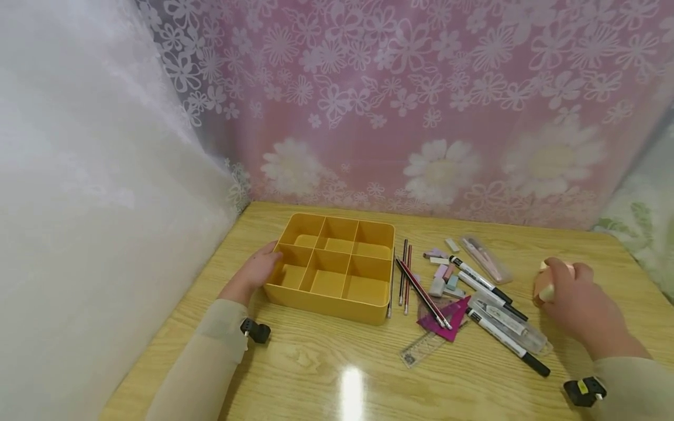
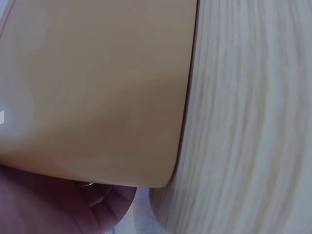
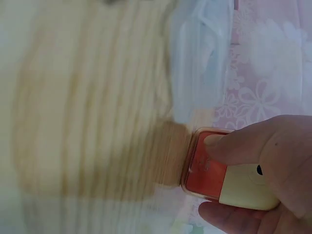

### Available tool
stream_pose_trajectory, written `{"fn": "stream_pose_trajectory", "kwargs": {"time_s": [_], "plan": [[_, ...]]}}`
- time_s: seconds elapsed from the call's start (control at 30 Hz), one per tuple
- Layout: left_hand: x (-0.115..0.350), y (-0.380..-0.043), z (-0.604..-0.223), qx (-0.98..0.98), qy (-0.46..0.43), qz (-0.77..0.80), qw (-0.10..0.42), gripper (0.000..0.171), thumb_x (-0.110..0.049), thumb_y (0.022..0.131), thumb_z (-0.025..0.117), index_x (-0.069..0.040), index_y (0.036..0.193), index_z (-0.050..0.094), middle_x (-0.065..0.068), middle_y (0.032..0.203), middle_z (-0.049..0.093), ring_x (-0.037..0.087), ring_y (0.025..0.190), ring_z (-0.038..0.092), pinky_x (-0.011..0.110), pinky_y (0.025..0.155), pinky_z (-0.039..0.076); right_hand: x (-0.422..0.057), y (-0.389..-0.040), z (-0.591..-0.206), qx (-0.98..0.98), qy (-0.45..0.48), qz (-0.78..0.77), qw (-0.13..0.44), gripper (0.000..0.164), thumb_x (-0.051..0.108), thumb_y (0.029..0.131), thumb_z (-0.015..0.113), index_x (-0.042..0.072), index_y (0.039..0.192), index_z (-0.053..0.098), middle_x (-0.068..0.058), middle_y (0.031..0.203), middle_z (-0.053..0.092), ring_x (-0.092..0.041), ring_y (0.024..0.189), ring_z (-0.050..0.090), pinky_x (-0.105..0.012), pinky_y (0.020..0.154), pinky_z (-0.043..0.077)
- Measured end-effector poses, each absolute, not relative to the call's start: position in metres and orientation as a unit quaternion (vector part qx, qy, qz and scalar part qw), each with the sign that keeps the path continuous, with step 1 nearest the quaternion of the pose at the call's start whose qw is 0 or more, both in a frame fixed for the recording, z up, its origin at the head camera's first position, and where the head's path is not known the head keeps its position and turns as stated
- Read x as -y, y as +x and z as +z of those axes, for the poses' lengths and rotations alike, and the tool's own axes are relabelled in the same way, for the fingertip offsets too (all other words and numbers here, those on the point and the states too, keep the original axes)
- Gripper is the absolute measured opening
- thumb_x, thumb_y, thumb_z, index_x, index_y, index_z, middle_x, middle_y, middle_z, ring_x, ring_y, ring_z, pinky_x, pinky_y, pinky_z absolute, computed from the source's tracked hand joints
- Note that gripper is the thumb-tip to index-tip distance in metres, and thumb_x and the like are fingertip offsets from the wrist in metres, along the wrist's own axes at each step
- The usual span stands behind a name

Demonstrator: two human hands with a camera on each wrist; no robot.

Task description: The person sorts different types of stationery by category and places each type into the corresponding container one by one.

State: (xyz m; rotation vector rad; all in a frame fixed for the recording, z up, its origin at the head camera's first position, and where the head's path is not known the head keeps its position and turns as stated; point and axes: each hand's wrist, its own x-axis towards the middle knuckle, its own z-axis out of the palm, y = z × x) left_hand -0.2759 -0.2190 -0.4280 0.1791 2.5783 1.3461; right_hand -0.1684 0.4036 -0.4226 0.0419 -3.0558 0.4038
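Note:
On the left side of the table is a yellow divided organizer box [image 1: 326, 305], its six compartments visible from above. My left hand [image 1: 261, 266] grips its left wall, with fingers at the rim; the left wrist view shows the box's smooth outer side [image 2: 102, 87] and curled fingers [image 2: 112, 207] beyond its edge. Far to the right, my right hand [image 1: 581, 304] holds a small orange and cream pencil sharpener [image 3: 207, 170] between thumb and fingers, close over the tabletop. A dark round hole shows in its cream part. The palm hides some of it.
Between the hands lie several pencils [image 1: 421, 286], erasers [image 1: 437, 286], black-and-white markers [image 1: 508, 342], a magenta set square [image 1: 455, 318], a clear ruler [image 1: 421, 349] and clear plastic cases [image 1: 487, 257]. A floral curtain [image 1: 421, 117] hangs behind the table.

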Motion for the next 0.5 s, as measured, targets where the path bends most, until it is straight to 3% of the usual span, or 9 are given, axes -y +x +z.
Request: {"fn": "stream_pose_trajectory", "kwargs": {"time_s": [0.27, 0.5], "plan": [[0.220, -0.277, -0.427, -0.886, 0.065, 0.448, 0.103, 0.054, -0.025, 0.108, 0.031, -0.006, 0.159, 0.031, 0.017, 0.160, 0.034, 0.035, 0.145, 0.031, 0.052, 0.119, 0.019, -0.411, -0.178, -0.416, 0.991, -0.007, 0.132, -0.015, 0.091, 0.019, 0.082, 0.074, -0.002, 0.151, 0.018, -0.057, 0.127, 0.014, -0.046, 0.064, 0.057, -0.052, 0.046, 0.045], [0.220, -0.276, -0.427, -0.889, 0.066, 0.440, 0.105, 0.055, -0.026, 0.107, 0.031, -0.007, 0.158, 0.032, 0.016, 0.159, 0.035, 0.035, 0.145, 0.030, 0.052, 0.119, 0.019, -0.410, -0.181, -0.410, 0.987, -0.043, 0.150, -0.026, 0.109, 0.055, 0.083, 0.076, -0.007, 0.153, 0.019, -0.052, 0.118, 0.021, -0.045, 0.072, 0.053, -0.044, 0.047, 0.043]]}}
